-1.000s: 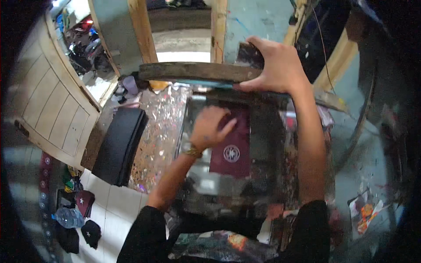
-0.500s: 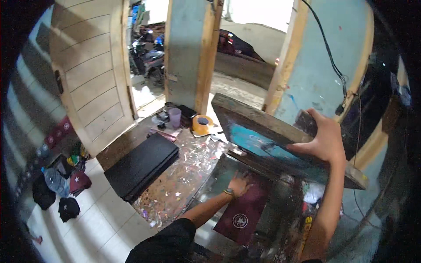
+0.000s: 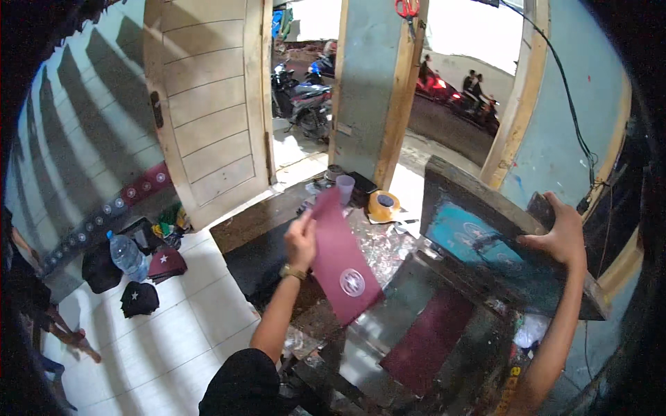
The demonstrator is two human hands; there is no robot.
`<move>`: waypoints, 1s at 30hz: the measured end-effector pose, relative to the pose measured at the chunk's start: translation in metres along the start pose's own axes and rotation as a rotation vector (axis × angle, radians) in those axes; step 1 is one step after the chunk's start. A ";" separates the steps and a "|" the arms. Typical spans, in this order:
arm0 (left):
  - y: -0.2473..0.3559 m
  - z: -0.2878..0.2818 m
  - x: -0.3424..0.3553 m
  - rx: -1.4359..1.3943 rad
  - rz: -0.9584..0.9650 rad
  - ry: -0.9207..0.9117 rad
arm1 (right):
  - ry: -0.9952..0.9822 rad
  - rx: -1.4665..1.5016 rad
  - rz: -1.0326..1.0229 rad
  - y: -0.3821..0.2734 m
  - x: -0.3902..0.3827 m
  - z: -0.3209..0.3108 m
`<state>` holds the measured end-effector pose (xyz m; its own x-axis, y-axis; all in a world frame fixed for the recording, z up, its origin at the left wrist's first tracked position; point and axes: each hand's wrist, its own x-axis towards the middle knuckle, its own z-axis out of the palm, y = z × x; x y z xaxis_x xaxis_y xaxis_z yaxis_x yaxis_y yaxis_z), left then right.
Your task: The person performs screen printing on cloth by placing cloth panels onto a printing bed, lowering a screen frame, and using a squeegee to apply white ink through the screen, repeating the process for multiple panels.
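Observation:
A maroon fabric piece (image 3: 340, 256) with a white round star emblem hangs from my left hand (image 3: 302, 243), its fingers closed on the upper left edge. It is lifted over the left side of the printing board (image 3: 378, 326). My right hand (image 3: 560, 232) grips the upper edge of a wooden-framed printing screen (image 3: 485, 239), which is tilted up with blue-green mesh showing. By the right fingers a dark block (image 3: 540, 206) sits at the frame's edge; I cannot tell what it is. On the board, under the raised screen, lies a second maroon piece (image 3: 430, 340) with no emblem visible.
A black stack (image 3: 260, 260) lies left of the board, partly behind my left arm. Orange tape (image 3: 383, 205) and a purple cup (image 3: 345, 186) stand beyond. Caps (image 3: 166, 262) and a water bottle (image 3: 126, 255) rest on the tiled floor. Another person's hand (image 3: 87, 345) shows far left.
My left hand has picked the emblem-marked maroon piece off the board and carried it up and left. My right hand still holds the screen raised. The view has turned left.

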<state>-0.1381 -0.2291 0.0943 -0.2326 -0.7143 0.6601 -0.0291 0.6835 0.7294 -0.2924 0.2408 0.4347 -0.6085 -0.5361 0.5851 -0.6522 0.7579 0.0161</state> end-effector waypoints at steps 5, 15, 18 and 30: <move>-0.100 -0.091 0.055 0.486 -0.115 0.130 | -0.037 0.073 0.019 -0.008 0.003 0.003; 0.043 -0.013 -0.134 0.011 0.463 -0.902 | -0.081 0.019 0.065 -0.014 0.001 0.013; 0.044 0.038 -0.200 -0.205 0.622 -1.110 | -0.130 0.014 0.054 -0.003 0.004 0.010; 0.074 0.040 -0.207 0.051 0.820 -1.522 | -0.089 -0.117 -0.044 0.012 0.016 0.022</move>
<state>-0.1305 -0.0248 0.0040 -0.8367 0.5448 0.0566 0.5357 0.7923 0.2920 -0.3195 0.2333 0.4266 -0.6216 -0.5963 0.5080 -0.6249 0.7685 0.1373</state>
